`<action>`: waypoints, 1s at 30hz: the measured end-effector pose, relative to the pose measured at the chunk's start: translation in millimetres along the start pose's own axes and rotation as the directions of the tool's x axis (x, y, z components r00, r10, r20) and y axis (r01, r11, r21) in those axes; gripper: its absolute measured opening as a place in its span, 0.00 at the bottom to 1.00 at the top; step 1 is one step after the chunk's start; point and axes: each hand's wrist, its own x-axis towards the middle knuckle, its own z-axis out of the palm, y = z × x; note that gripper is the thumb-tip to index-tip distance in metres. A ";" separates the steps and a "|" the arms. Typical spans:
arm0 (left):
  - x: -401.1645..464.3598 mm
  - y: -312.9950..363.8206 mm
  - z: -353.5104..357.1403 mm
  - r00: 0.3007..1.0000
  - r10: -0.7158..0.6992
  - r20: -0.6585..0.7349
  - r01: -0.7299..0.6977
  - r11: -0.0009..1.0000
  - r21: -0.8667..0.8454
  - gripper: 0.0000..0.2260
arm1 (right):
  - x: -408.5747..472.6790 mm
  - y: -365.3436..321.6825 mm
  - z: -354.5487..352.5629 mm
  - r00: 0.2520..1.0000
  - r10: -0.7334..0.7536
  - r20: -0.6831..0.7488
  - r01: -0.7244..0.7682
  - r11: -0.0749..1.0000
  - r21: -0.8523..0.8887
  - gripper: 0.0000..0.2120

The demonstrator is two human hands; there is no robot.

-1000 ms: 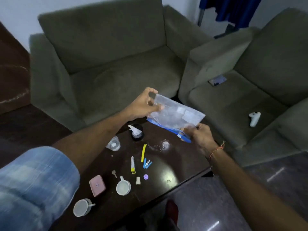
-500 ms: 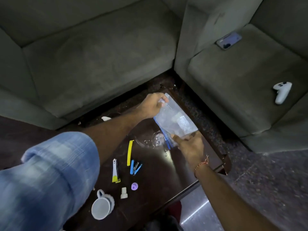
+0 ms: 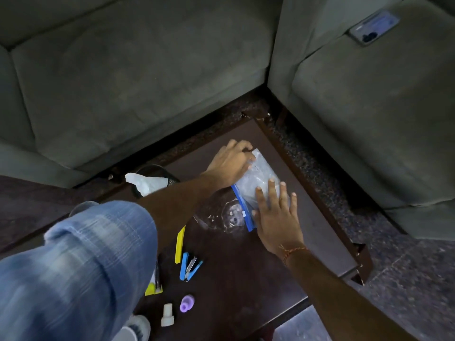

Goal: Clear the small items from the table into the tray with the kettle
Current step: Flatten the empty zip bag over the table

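Near the middle of the frame, a clear zip bag [image 3: 258,184] lies on the dark table [image 3: 307,217]. Left hand [image 3: 230,166] curls its fingers on the bag's far end; right hand [image 3: 277,217] presses flat on it, fingers straight. Below, toward the lower centre, lie a yellow strip [image 3: 180,244], a blue stapler [image 3: 188,267] and a purple cap [image 3: 187,303].

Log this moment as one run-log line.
left hand: grips zip bag far end | right hand: flat on bag | bag: on table | stapler: untouched
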 end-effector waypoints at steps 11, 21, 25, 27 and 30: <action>-5.9 -18.0 26.2 0.986 0.148 -0.079 -0.120 0.950 0.289 0.16 | -0.1 13.0 34.2 0.997 -0.049 -0.059 0.046 0.998 -0.053 0.30; -38.3 -10.3 -5.3 0.997 0.036 -0.074 -0.022 0.983 0.181 0.24 | -0.8 0.6 6.2 1.000 -0.022 0.012 0.022 1.000 -0.003 0.29; -64.2 -11.3 -38.0 0.994 0.028 -0.104 -0.011 0.987 0.159 0.24 | -8.0 -18.7 -23.7 0.999 -0.049 -0.013 0.050 0.997 0.055 0.30; -80.2 -10.1 -54.6 0.995 0.013 -0.100 0.000 0.991 0.132 0.23 | -14.3 -26.9 -37.1 0.998 -0.064 -0.019 0.065 0.997 0.046 0.31; -110.3 -5.5 -78.6 0.996 -0.014 -0.089 0.023 0.995 0.100 0.22 | -25.8 -37.2 -58.2 0.997 -0.066 -0.032 0.068 0.997 0.034 0.32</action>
